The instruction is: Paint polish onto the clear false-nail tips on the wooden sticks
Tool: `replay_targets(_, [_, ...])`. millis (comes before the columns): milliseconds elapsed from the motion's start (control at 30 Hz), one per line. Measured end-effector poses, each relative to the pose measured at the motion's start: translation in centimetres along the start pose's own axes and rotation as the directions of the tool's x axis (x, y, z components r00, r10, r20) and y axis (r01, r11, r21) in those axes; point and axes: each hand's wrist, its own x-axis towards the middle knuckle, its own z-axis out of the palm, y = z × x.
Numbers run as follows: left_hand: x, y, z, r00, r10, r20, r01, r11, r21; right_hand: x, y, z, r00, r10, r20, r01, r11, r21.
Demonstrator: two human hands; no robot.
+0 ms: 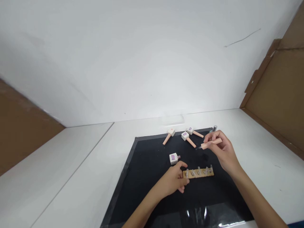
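Observation:
My right hand is raised over the right part of the mat. Its fingers pinch a pink nail polish brush, whose dark bristle end points left. My left hand grips the left end of a wooden strip between thumb and fingers. Several clear false nail tips stand along the strip on small round mounts. Just above my left hand, an uncapped white nail polish bottle lies on its side, its neck pointing right.
Three capped polish bottles with pink handles, one on the left, one in the middle and one at the back, lie on the black mat. A clear tray sits behind. Cardboard panels flank the white table.

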Motion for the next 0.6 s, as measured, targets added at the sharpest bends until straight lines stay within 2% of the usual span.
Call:
replay_targets(133, [-1.1, 0.7, -1.6, 0.996, -0.002, -0.089, 0.027, 0.957, 0.288, 0.2, 0.1, -0.1, 0.999, 0.026, 0.025, -0.026, 1.0, -0.017])
replay_targets(200, [-1.6, 1.1, -2.7, 0.986, 0.027, -0.164, 0.061, 0.86, 0.507, 0.3, 0.3, -0.1, 0.998, 0.044, 0.044, -0.043, 0.999, -0.028])
replay_targets(333, [-2.0, 1.7, -4.6, 0.937, 0.115, -0.329, 0.119, 0.782, 0.612, 0.4, 0.7, -0.1, 0.993, 0.083, 0.087, -0.078, 0.995, -0.061])
replay_targets(400, [-1.9, 1.8, -5.0, 0.894, 0.193, -0.403, 0.125, 0.758, 0.64, 0.4, 0.9, 0.0, 0.99, 0.096, 0.105, -0.088, 0.993, -0.078])
replay_targets(467, [-1.5, 1.9, -4.9, 0.844, 0.313, -0.436, 0.064, 0.747, 0.661, 0.4, 1.0, -0.1, 0.988, 0.102, 0.116, -0.092, 0.992, -0.09])
replay_targets(500, [-1.3, 1.9, -4.8, 0.832, 0.363, -0.42, 0.004, 0.753, 0.658, 0.4, 1.0, -0.1, 0.987, 0.104, 0.12, -0.093, 0.991, -0.096])
replay_targets(600, [-0.5, 1.8, -4.4, 0.862, 0.402, -0.309, -0.167, 0.8, 0.576, 0.5, 1.0, -0.3, 0.987, 0.101, 0.122, -0.088, 0.99, -0.108])
